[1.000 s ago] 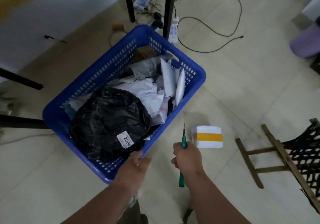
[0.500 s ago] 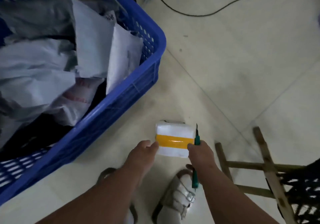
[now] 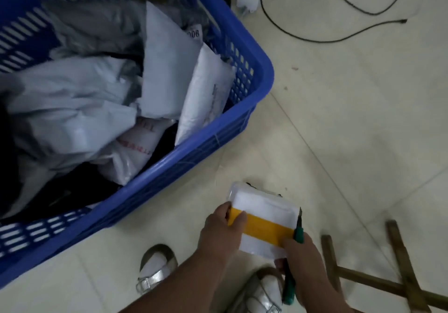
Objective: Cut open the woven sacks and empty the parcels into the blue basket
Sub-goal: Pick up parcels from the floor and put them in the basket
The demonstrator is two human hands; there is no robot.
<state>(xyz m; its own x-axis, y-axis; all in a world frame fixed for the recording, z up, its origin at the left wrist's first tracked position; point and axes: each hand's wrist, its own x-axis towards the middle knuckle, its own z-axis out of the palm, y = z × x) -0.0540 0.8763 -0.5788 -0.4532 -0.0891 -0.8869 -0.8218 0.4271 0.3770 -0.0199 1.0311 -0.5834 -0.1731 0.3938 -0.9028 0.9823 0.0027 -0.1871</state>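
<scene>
Head view shows the small white parcel with a yellow tape band, a second ago lying alone on the floor by the blue plastic basket's near rim, now pinched by the left hand and steadied by the right hand clutching a green-handled cutter, probably bound for that basket.

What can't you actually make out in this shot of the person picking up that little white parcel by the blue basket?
All in the head view:
- Underside of the white parcel: faces the floor, gripped by the left hand and right hand.
- Green cutter: its middle is hidden inside the right hand.
- Blue basket: left and top parts cut off by the picture's edges.
- Red print on a parcel in the basket: too blurred to read.
- Woven sacks: none in view.
</scene>
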